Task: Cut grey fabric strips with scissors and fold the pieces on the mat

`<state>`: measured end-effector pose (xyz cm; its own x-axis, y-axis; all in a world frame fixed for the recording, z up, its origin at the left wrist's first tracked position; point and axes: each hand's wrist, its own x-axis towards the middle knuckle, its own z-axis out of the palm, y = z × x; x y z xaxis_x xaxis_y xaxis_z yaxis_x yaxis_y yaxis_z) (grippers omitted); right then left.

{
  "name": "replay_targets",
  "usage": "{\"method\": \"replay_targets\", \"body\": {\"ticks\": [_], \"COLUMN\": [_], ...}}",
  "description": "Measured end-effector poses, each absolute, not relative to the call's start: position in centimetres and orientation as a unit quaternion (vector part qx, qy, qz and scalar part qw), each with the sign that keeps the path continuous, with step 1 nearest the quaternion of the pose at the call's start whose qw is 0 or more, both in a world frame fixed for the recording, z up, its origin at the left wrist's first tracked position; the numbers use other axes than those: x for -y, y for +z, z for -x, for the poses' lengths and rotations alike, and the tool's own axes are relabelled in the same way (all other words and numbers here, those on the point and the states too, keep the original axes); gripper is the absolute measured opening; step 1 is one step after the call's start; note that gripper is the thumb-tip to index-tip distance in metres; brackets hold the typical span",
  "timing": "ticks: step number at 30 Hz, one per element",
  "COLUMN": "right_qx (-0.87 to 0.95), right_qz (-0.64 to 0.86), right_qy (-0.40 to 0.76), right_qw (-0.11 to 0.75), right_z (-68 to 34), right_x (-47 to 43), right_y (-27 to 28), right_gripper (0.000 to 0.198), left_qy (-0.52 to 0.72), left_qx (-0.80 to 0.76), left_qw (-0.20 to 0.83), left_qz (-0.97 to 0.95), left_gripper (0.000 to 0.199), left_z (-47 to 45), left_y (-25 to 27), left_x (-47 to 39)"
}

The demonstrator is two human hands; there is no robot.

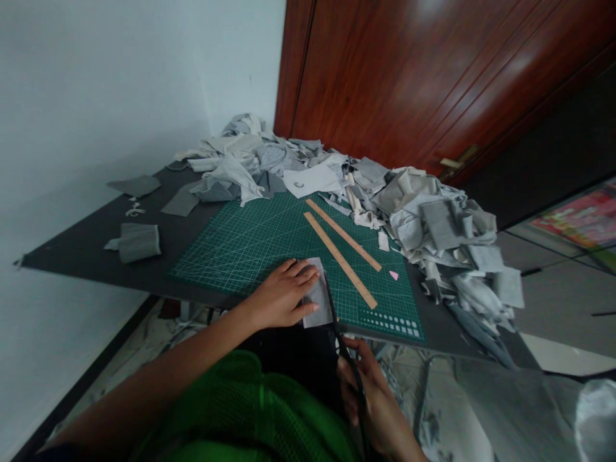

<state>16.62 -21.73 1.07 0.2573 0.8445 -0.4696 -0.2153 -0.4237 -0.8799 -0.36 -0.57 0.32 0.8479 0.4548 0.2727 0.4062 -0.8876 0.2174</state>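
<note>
My left hand (287, 294) lies flat with fingers spread on a small light grey piece of fabric (322, 307), pressing it to the green cutting mat (250, 237) near the table's front edge. At that edge my right hand (363, 391) is closed around a pair of black scissors (349, 359). Their dark blades run along the right side of the fabric. How far the blades are apart is not clear. Two wooden rulers (344, 263) lie slantwise on the mat, to the right of the fabric. Beyond them is a small pink piece (393, 275), perhaps chalk.
Grey and white fabric scraps (269, 157) are heaped along the back, with another pile (433, 218) on the right. A folded grey piece (138, 242) and scraps lie on the dark tabletop (86, 250) at left. A wall and a wooden door (385, 77) stand behind.
</note>
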Motion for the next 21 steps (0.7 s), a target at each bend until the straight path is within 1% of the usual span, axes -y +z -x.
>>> {"method": "replay_targets", "body": {"ticks": [4,7,21], "right_qx": [0.262,0.269,0.273], "right_qz": [0.631,0.631,0.662], "right_qy": [0.557,0.551,0.521], "right_qw": [0.473,0.475,0.465], "right_z": [-16.57,-16.48,-16.16], "right_x": [22.05,22.16,22.44], "right_y": [0.65,0.58,0.90], "right_gripper": [0.064,0.061,0.065], "left_qy": [0.164,0.165,0.174], "left_qx": [-0.225,-0.226,-0.223], "left_qw": [0.079,0.080,0.074], "left_qz": [-0.957,-0.957,-0.956], "left_gripper": [0.067,0.066,0.067], "left_z": [0.35,0.34,0.36], "left_y": [0.19,0.16,0.23], "left_x": [0.60,0.60,0.75]}}
